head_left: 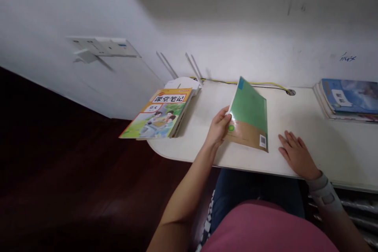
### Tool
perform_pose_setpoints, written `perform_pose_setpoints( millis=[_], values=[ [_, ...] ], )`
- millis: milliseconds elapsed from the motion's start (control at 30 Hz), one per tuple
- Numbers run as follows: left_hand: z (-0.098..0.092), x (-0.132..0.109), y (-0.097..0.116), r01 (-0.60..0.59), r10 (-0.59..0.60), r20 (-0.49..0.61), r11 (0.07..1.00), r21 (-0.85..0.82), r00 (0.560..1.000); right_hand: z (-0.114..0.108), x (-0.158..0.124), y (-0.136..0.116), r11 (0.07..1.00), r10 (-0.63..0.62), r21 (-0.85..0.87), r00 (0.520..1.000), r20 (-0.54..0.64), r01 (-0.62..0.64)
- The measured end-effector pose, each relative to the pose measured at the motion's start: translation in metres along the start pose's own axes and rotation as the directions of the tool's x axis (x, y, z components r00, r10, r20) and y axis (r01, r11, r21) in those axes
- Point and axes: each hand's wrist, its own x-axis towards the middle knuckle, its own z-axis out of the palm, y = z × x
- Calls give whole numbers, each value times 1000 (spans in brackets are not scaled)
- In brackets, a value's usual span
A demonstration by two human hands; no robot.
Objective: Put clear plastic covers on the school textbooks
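My left hand (219, 127) grips a thin green and brown book (249, 114) by its left edge, thumb on the cover. The book is tilted above the white desk (186, 149), with a barcode at its lower right corner. To its right, my right hand (297, 155) rests on the desk with fingers spread and nothing in it; a grey brace is on that wrist. A stack of books with a colourful cover (161, 116) lies at the desk's left end.
Another book stack with a blue cover (354, 94) lies at the right. Behind the left stack is a white router (183, 82) with upright antennas. A yellow cable (265, 84) runs along the wall into a desk hole. The wall has a socket panel (103, 46).
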Motion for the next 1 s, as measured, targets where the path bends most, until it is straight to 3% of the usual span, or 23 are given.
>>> perform_pose_setpoints(
  millis=[100,200,300,400,600,700,800,1000],
  values=[
    [-26,0,-19,47,-39,-94,996,77,995,2,-2,1,1000,-2,15,1000,-13,3],
    [-59,-4,-28,38,20,-183,952,305,983,3,-2,2,999,-11,38,1000,-28,12],
    [-85,-6,-34,14,123,-197,817,577,973,4,-2,3,999,-9,40,1000,-25,10],
    [-98,-8,-38,17,171,-160,630,776,972,4,-4,3,1000,-6,22,1000,-15,7],
    [-94,-13,-45,-11,233,-46,236,972,971,-15,3,-16,1000,4,-11,997,-72,-5],
    [-84,-18,-45,23,253,-47,98,995,966,-27,15,-42,990,-131,46,990,-46,133],
    [-77,-22,-45,77,253,-77,7,997,964,-31,27,-69,954,-279,114,960,8,277],
    [-63,-30,-43,134,251,-120,-41,990,961,-20,38,-93,938,-318,169,945,70,303]
  ],
)
